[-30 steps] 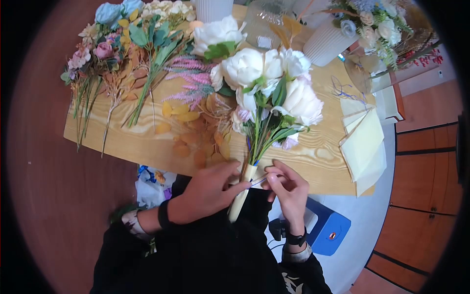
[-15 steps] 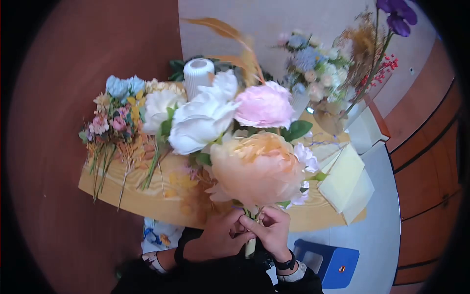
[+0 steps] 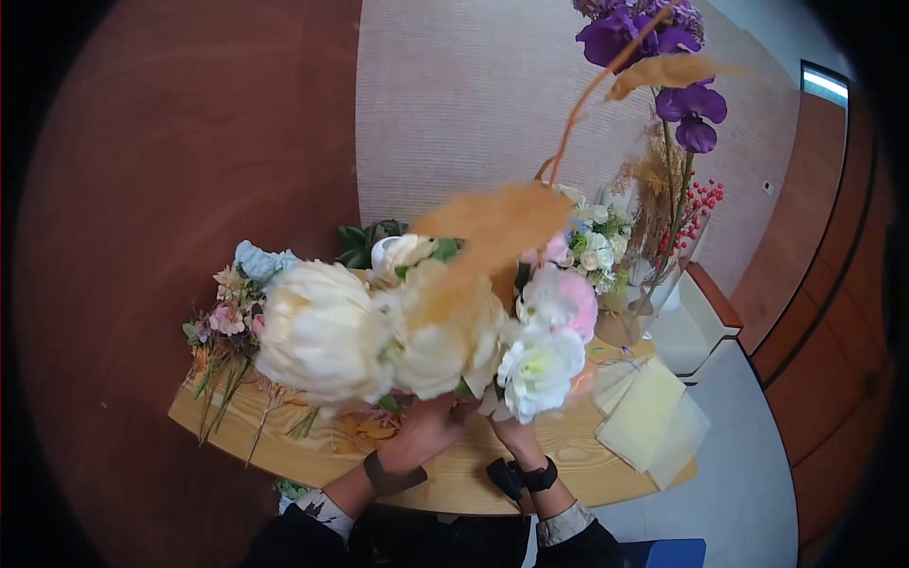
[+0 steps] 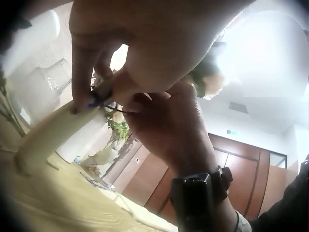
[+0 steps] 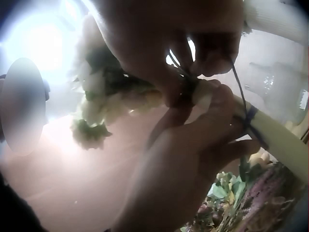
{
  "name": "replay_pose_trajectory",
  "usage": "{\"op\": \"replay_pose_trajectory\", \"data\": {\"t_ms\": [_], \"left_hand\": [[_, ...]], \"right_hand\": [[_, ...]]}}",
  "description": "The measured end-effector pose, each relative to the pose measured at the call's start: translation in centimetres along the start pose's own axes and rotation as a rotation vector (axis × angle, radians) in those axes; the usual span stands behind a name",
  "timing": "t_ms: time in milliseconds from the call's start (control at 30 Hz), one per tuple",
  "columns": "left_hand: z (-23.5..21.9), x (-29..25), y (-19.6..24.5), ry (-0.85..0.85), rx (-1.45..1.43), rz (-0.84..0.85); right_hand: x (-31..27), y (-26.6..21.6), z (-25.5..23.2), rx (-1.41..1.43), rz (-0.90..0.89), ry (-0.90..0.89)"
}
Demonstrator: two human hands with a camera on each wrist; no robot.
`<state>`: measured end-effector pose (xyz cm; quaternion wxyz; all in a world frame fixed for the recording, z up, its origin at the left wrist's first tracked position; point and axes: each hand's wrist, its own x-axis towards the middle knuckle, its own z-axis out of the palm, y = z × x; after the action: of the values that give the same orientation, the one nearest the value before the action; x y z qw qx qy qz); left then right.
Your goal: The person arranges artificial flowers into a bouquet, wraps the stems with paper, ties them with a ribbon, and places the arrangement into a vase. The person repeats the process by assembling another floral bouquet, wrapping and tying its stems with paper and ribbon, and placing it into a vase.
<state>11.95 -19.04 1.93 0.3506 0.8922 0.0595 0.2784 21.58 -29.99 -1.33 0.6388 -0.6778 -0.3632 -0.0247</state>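
Observation:
A bouquet of artificial flowers point(image 3: 436, 341) rises in front of me, with large cream and white blooms and an orange leaf point(image 3: 502, 222). Its stems end in a smooth, pale cream wrapped handle point(image 5: 282, 142). A thin dark blue tie point(image 5: 250, 120) goes round that handle. My left hand point(image 3: 426, 435) grips the stems at the top of the handle, its fingers curled round them in the right wrist view. Close against it, my right hand point(image 5: 169, 41) pinches a loose strand of the tie. The blooms hide most fingers in the head view.
More artificial stems point(image 3: 222, 379) lie on the left of the wooden table point(image 3: 473, 478). Yellowish wrapping sheets point(image 3: 653, 421) are at its right. Behind stand a glass vase point(image 3: 630, 317) with purple orchids point(image 3: 696, 114) and other arrangements. A blue stool point(image 3: 668, 554) is below the table's right edge.
The head view has tilted up to the wall. The bouquet has turned and risen, so its blooms now cover both hands. Both hands have moved forward over the table and stay together at the stems.

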Motion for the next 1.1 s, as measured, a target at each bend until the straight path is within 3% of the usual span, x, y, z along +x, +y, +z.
{"op": "replay_pose_trajectory", "data": {"t_ms": [100,167,233,300,367,433,500,533,567,633,667,800,867,967,1100], "left_hand": [[0.4,0.3,0.1,0.077,-0.019,0.115],[0.6,0.5,0.1,0.131,-0.013,0.144],[0.1,0.6,0.3,-0.079,0.046,0.072],[0.5,1.0,-0.6,-0.133,0.008,0.003],[1.1,1.4,-1.4,-0.01,-0.069,0.285],[0.2,1.7,-0.8,-0.092,-0.101,0.263],[-0.2,2.3,-1.3,-0.286,-0.288,0.383],[-0.5,2.3,-1.2,-0.34,-0.26,0.286],[-0.6,2.5,-1.3,-0.346,-0.258,0.284],[-0.7,3.1,-1.5,-0.55,-0.24,0.025],[-1.7,3.1,0.3,-0.528,-0.232,-0.032],[-2.1,3.4,0.6,-0.592,-0.238,-0.173],[-1.4,3.2,-1.1,-0.464,-0.292,-0.003],[-0.5,1.5,-5.7,-0.455,-0.286,-0.04],[0.3,1.3,-11.1,-0.431,-0.271,-0.123]], "right_hand": [[-0.2,2.0,0.3,-0.099,-0.098,0.002],[-0.2,1.5,-0.3,-0.177,-0.044,-0.011],[-0.5,1.7,-0.8,-0.16,-0.04,-0.074],[-0.3,2.1,-1.3,-0.116,-0.036,-0.073],[0.0,2.7,-1.7,-0.029,-0.028,-0.08],[0.0,3.4,-1.9,0.06,-0.015,-0.087],[-0.2,3.3,-2.0,0.148,-0.001,-0.094],[-0.2,3.1,-1.7,0.351,-0.063,-0.012],[0.4,2.1,-2.2,0.355,-0.059,-0.009],[1.9,-0.1,-3.4,-0.186,-0.374,-0.084],[2.1,-1.2,-2.9,0.121,-0.156,-0.032],[2.2,-0.8,-3.0,0.0,-0.183,0.043],[2.1,0.5,-3.5,-0.076,-0.059,-0.14],[1.4,2.7,-3.1,-0.162,-0.161,-0.043],[1.7,3.2,-2.2,-0.014,-0.085,-0.026]]}}
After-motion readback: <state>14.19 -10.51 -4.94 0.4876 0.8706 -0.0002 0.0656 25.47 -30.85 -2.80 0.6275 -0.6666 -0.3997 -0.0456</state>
